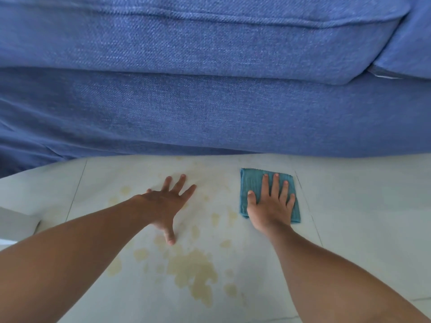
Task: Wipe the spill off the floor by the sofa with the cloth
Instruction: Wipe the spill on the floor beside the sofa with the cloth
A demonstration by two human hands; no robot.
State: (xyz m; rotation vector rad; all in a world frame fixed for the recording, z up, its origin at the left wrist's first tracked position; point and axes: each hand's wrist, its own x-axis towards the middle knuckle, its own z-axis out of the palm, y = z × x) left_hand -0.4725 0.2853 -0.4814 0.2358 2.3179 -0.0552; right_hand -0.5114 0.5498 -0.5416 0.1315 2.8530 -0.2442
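Note:
A yellowish spill (193, 271) lies in blotches on the white tiled floor (349, 206), with fainter drops reaching toward the sofa. A folded teal cloth (253, 183) lies flat on the floor to the right of the spill, close to the sofa base. My right hand (271, 203) presses flat on the cloth, fingers spread and pointing at the sofa. My left hand (168, 201) rests flat on the floor with fingers apart, amid the upper drops of the spill, holding nothing.
A blue fabric sofa (210, 101) fills the upper half of the view, its base meeting the floor just beyond my hands. A pale object's edge (14, 220) shows at the far left. Tile joints run across the floor.

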